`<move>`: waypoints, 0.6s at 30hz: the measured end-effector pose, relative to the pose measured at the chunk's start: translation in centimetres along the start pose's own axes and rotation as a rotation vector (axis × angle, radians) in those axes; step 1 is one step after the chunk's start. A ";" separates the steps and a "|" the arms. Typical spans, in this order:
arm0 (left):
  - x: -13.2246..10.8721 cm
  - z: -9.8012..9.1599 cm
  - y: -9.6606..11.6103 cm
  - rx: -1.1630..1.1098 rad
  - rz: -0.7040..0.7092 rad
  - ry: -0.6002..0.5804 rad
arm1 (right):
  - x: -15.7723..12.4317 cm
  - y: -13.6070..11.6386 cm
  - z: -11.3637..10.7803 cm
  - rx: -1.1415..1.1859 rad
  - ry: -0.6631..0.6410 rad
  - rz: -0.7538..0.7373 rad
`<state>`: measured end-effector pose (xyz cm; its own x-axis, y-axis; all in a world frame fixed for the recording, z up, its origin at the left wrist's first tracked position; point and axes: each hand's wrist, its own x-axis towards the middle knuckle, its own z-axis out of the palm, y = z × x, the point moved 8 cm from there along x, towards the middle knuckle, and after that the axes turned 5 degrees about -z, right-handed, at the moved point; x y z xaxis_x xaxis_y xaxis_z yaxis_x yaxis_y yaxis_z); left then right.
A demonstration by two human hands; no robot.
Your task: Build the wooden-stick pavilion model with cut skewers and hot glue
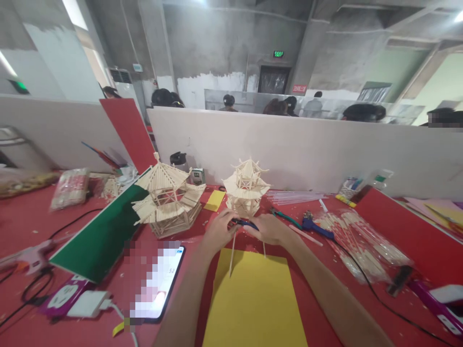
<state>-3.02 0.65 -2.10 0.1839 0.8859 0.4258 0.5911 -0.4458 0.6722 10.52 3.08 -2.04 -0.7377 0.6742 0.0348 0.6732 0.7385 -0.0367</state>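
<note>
Red table; phone shows "52"; hands grasping blue-handled cutter, sticks.

table red | paper sheet yellow | board green | stick pavilions pale wood

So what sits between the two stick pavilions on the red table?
In the head view, a small yellow note lies on the red table between the larger pavilion and the smaller pavilion.
</note>
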 end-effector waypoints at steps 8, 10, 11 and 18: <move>-0.1 0.8 0.7 -0.036 0.029 -0.035 | -1.3 0.3 0.9 -0.032 -0.026 0.059; -0.1 0.8 0.9 -0.043 0.040 -0.043 | -1.4 0.3 1.2 -0.027 -0.037 0.069; -0.1 0.9 1.0 -0.043 0.042 -0.047 | -1.4 0.3 1.3 -0.024 -0.043 0.072; -0.1 1.2 0.7 -0.038 0.023 -0.076 | -1.4 0.3 1.8 -0.025 -0.051 0.038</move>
<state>-1.68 0.38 -2.46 0.2569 0.8821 0.3948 0.5560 -0.4691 0.6862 11.61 2.34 -3.94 -0.7129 0.7011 -0.0173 0.7013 0.7128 -0.0119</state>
